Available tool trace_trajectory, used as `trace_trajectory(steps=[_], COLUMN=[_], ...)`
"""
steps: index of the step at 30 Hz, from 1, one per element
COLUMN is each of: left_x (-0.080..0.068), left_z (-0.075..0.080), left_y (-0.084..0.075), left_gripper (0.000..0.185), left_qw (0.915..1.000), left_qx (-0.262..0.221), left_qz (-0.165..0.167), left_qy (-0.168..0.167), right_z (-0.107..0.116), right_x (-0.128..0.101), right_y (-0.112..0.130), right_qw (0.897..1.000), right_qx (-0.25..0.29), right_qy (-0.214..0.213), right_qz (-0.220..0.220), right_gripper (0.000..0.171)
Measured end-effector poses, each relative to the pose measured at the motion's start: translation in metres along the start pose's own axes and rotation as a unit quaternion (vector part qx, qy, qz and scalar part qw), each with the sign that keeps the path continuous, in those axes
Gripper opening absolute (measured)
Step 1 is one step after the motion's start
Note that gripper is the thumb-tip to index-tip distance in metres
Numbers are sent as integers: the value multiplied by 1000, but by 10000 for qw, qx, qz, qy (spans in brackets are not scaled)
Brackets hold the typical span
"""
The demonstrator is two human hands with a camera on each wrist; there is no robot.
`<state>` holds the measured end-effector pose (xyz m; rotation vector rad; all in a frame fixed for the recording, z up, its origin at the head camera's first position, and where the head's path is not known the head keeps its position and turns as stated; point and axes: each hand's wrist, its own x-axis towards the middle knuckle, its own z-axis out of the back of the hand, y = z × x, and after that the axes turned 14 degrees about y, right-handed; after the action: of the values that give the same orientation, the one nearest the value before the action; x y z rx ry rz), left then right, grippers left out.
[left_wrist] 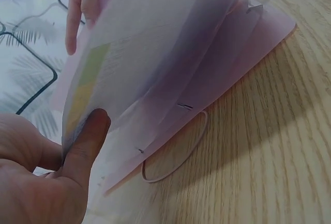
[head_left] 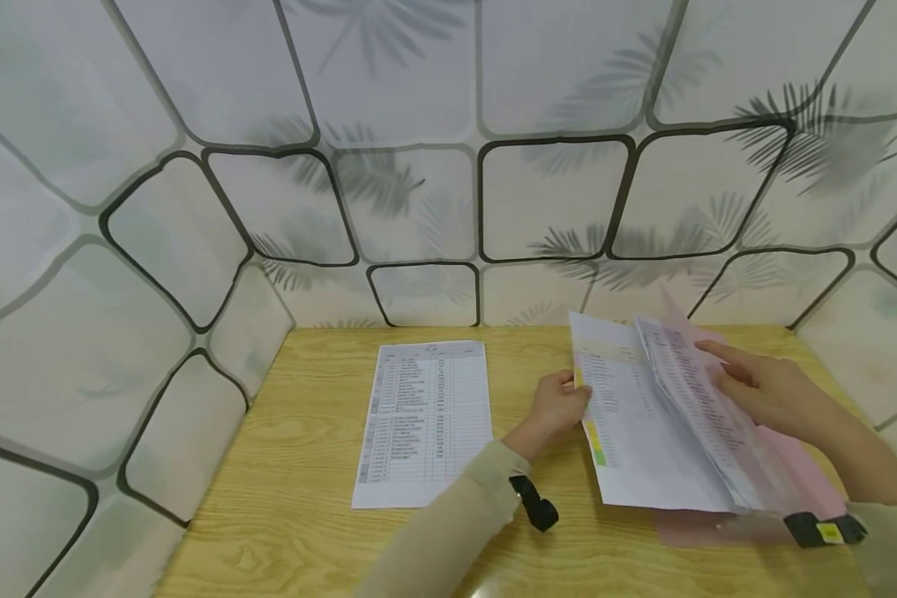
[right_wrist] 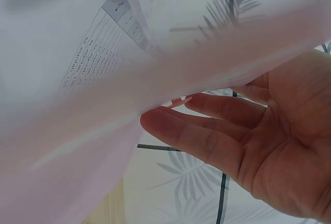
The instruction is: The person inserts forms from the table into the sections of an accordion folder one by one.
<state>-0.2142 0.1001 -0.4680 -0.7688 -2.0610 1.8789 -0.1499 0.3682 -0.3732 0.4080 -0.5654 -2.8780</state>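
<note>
Surface: pale wooden table (head_left: pixel 306 465), walled by white panels with black lines and grey leaf prints (head_left: pixel 419 191).
Loose paper: one printed white sheet (head_left: pixel 426 419) flat at table centre.
Folder: one pink plastic folder (head_left: pixel 807 477) at right, several printed pages (head_left: pixel 643 423) lifted.
Left hand (head_left: pixel 556 411): thumb pinches the front page's left edge.
Right hand (head_left: pixel 770 386): fingers straight, resting on the fanned pages.
Band: one elastic loop (left_wrist: pixel 178 157) beside the folder.
</note>
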Motion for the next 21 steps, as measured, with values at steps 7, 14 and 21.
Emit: trace_trajectory(steps=[7,14,21], left_x=[0,5,6], left_z=[-3,3,-3], left_y=[0,0,2], left_gripper=[32,37,37], left_qw=[9996,9965,9965], left_qx=[-182,-423,-185], left_qz=[188,540,453], left_qy=[114,484,676], right_z=[0,-1,0], right_x=[0,0,0], right_y=[-1,-3,-4], right_qw=[10000,10000,9999], right_qx=[-34,68,115], right_qy=[-37,-24,34], right_qz=[-1,24,15], right_gripper=[54,54,55])
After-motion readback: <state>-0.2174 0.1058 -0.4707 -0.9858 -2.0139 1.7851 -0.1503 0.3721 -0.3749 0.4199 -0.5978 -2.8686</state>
